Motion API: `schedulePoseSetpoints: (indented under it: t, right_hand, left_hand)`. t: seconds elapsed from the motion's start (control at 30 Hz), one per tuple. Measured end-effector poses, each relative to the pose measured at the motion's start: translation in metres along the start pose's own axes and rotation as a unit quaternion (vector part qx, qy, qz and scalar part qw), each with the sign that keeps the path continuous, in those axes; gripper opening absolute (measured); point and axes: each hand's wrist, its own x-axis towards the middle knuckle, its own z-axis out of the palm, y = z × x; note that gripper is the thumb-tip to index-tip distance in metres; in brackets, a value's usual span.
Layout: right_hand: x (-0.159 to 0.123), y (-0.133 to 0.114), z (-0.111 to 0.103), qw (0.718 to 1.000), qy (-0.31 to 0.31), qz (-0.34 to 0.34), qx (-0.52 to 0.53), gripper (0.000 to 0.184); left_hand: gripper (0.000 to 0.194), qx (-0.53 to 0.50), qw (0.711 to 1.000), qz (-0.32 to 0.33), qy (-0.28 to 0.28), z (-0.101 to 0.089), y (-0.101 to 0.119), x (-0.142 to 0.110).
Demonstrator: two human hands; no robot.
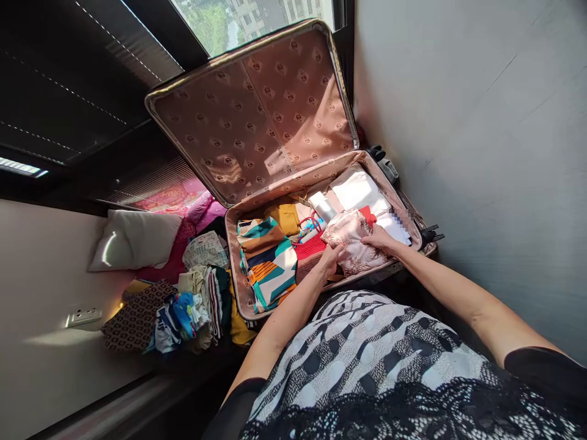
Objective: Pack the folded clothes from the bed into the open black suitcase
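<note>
An open suitcase [238, 269] lies in front of me, its patterned lid [257, 116] propped up against the window. Both my hands rest on a pale pink printed cloth [351, 235] inside it. My left hand [331, 255] grips the cloth's near left edge with curled fingers. My right hand [378, 237] presses on its right side, fingers bent over the fabric. Around the cloth lie a striped multicolour garment [268, 260], a red item [310, 247], a yellow piece [285, 217], white folded cloth [358, 189] and a white bottle [322, 206].
A heap of mixed clothes [192, 305] sits left of the suitcase, with a white pillow [135, 238] and pink bedding [204, 211] behind. A grey wall [481, 153] stands close on the right. A wall socket [83, 316] is at the lower left.
</note>
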Motion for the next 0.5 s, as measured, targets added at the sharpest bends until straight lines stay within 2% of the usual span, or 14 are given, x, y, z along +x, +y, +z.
schedulePoseSetpoints:
  t: [0.17, 0.33, 0.5]
  right_hand:
    - [-0.006, -0.02, -0.007, 0.992, -0.03, -0.018, 0.118, 0.078]
    - [-0.022, -0.05, -0.018, 0.973, -0.067, -0.057, 0.215, 0.077]
    - [-0.042, -0.078, -0.025, 0.964, -0.074, -0.1, 0.237, 0.075]
  left_hand:
    - [0.072, -0.031, 0.998, -0.014, -0.058, 0.0, 0.005, -0.005]
    - [0.073, -0.118, 0.989, -0.058, -0.07, 0.008, 0.018, -0.018]
    - [0.08, -0.205, 0.972, -0.086, -0.068, 0.004, 0.032, -0.029]
